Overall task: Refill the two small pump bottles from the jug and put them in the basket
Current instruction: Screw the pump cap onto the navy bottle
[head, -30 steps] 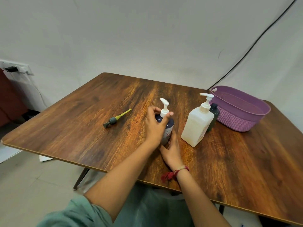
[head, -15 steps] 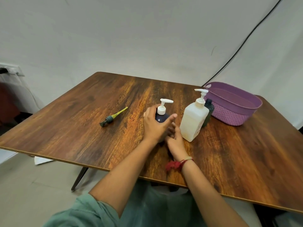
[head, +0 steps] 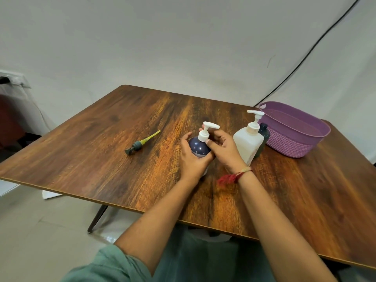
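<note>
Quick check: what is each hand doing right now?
Left hand: closed around the dark bottle body.
Right hand: fingers on the bottle's white pump collar, gripping it.

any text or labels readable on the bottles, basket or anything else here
None can be read.
White jug: faint pinkish print low on its front, too blurred to read.
Dark bottle: its label is hidden by the left hand.
Basket: no text visible.

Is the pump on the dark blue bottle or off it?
On. The white pump sits in the neck of the dark blue bottle, held upright on the table; whether it is screwed tight cannot be told.
</note>
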